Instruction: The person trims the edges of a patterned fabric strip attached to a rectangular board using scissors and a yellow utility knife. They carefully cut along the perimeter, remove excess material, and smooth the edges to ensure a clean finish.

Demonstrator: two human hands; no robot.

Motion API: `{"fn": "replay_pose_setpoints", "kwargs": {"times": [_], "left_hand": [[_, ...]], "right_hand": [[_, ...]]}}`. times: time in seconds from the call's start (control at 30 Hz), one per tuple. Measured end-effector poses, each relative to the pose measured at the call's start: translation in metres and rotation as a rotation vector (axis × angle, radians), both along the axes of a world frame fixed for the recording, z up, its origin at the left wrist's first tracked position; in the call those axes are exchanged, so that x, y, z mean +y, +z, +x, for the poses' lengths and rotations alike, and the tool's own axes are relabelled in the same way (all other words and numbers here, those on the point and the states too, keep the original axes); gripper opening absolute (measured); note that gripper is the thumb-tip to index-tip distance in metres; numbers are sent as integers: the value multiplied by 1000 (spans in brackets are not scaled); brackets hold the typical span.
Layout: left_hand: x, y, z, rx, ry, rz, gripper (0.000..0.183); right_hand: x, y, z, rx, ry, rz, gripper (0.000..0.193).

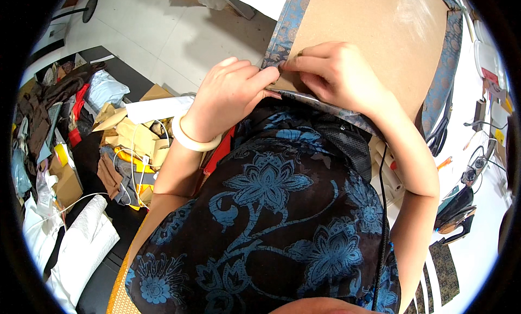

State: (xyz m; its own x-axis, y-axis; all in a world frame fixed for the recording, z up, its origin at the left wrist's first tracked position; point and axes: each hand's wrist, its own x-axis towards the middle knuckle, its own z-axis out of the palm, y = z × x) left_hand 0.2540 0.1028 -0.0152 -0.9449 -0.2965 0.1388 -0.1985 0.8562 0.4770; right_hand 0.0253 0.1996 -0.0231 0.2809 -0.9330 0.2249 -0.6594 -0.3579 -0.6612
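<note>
A large tan board (374,37) lies before me, its sides bordered by blue patterned brocade fabric (290,22). At the board's near left corner, my left hand (233,89) pinches the fabric edge between thumb and fingers. Close beside it, my right hand (342,75) is also closed, its fingertips pressed on the same corner. The two hands almost meet there. Along the near side, a dark strip of the fabric (320,103) runs under my right wrist. Exactly what sits between the right fingertips is hidden.
To the left, a black table (108,254) bears heaped cloth, brown paper scraps (135,138) and a white roll (89,249). On the right, black-handled scissors (442,129) lie beside the board. Farther right are cables and eyeglasses (456,219). Pale tiled floor (157,37) shows beyond.
</note>
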Motion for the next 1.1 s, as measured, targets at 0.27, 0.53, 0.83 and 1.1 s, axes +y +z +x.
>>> {"fn": "replay_pose_setpoints", "kwargs": {"times": [0.27,0.53,0.83,1.1], "left_hand": [[7,15,8,84,254,581,29],[-8,-1,-4,121,496,974,21],[-40,-5,-56,235,384,389,29],[-53,-4,-93,104,306,64,38]], "right_hand": [[2,5,6,1,-33,18,31],[8,11,14,149,36,53,28],[67,50,-10,17,-191,95,58],[54,29,22,105,-500,-8,52]]}}
